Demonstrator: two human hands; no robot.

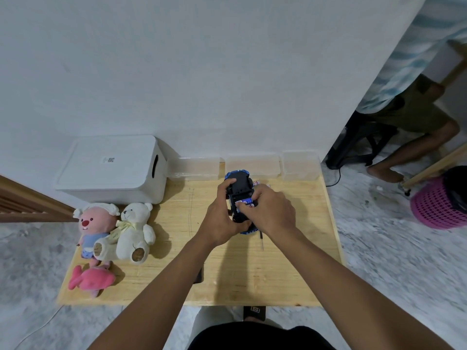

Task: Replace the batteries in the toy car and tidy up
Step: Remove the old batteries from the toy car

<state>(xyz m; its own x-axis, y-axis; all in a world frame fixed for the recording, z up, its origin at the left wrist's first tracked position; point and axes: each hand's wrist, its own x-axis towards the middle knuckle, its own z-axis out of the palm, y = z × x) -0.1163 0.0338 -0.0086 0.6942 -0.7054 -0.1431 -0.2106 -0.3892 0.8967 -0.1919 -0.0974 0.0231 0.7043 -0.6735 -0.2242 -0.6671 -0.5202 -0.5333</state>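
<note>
Under both hands spreads a pale wooden table, set against a white wall. Far left of the grip and back by the wall stands a white lidded storage box. Well to the right of the grip, off the table on the floor, sits a pink basket. Left of the grip lie 3 plush toys: a white teddy bear, a pink beaver plush touching it, and a pink fish plush nearer the table's front edge. Just beyond the grip, 3 clear plastic containers line the wall. Between the hands is the toy car, blue, turned belly up with its black underside showing. The left hand grips it, fingers curled round its left side. The right hand comes over the right side, its fingers bent down onto a blue and white battery that sits in the open compartment. Just behind the right hand, loose batteries lie on the table beside the car. Below the right wrist lies a thin screwdriver.
</note>
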